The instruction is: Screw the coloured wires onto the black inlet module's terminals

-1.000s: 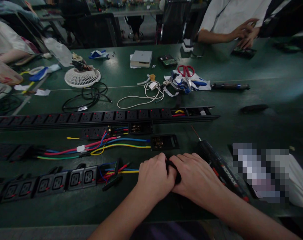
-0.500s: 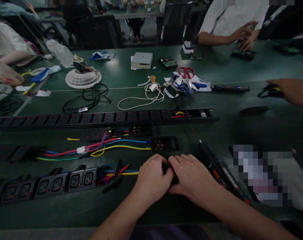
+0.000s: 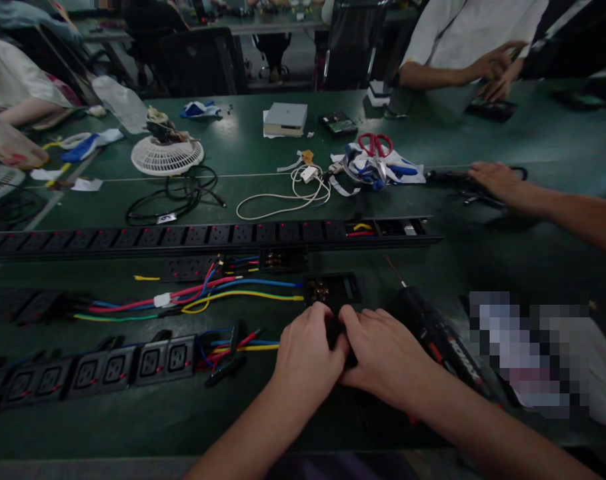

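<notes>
Head camera shows your left hand (image 3: 310, 353) and right hand (image 3: 387, 357) pressed together at lower centre of the frame, both curled tight around a small black part (image 3: 339, 335). Only a dark sliver of it shows between your fingers, so you cannot tell which way it points or how its long axis runs.

Just above your knuckles lies a black terminal block (image 3: 331, 289) with brass screws, its long side running left to right. Blue, yellow and red wires (image 3: 233, 288) stretch from it toward the left of the frame. A long power strip (image 3: 207, 235) crosses the middle of the frame from the left edge to right of centre. Its right end is open, with red and yellow wires inside. A row of black sockets (image 3: 87, 371) sits at lower left. A screwdriver (image 3: 440, 337) lies just right of your right hand, tip pointing up-left.

Everything rests on a dark green table (image 3: 263, 413) in a dim workroom, with chairs behind. A white fan grille (image 3: 167, 155) sits at upper left and red scissors (image 3: 375, 143) at upper centre. Another person's hand (image 3: 493, 179) reaches in from the right, resting on a dark cable.
</notes>
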`<action>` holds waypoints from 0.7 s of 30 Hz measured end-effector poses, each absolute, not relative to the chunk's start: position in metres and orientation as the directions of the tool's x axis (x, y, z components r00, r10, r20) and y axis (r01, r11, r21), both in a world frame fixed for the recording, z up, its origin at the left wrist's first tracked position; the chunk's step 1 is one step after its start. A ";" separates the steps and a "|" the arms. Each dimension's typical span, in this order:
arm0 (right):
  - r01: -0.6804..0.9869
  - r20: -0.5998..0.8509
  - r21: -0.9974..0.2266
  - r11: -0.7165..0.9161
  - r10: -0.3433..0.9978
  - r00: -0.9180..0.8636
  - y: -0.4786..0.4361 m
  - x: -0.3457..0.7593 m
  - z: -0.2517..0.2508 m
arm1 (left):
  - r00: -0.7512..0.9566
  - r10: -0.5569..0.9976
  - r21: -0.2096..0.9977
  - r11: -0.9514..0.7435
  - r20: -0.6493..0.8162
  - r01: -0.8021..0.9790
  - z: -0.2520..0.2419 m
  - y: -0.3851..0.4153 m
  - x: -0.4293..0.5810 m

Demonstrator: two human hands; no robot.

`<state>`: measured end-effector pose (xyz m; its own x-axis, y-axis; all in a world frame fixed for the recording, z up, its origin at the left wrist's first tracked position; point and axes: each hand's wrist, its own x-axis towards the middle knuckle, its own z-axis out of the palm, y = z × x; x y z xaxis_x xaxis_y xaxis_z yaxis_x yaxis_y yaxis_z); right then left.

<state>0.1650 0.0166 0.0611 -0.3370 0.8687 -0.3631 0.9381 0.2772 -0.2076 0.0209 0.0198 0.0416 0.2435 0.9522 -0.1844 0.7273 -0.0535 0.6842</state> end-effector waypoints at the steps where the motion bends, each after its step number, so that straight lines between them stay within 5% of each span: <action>1: 0.938 -0.359 -0.213 0.275 0.871 -0.336 0.016 0.165 0.060 | 0.242 0.954 0.670 -0.063 -0.179 0.740 0.042 0.020 0.021; 10: 0.932 -0.313 -0.258 0.254 0.891 -0.329 0.014 0.170 0.054 | 0.270 0.941 0.535 -0.124 -0.205 0.836 0.042 0.015 0.027; 21: 0.867 -0.293 -0.487 0.107 0.915 -0.278 0.013 0.172 0.047 | 0.284 0.934 0.796 -0.001 -0.215 0.605 0.034 0.024 0.015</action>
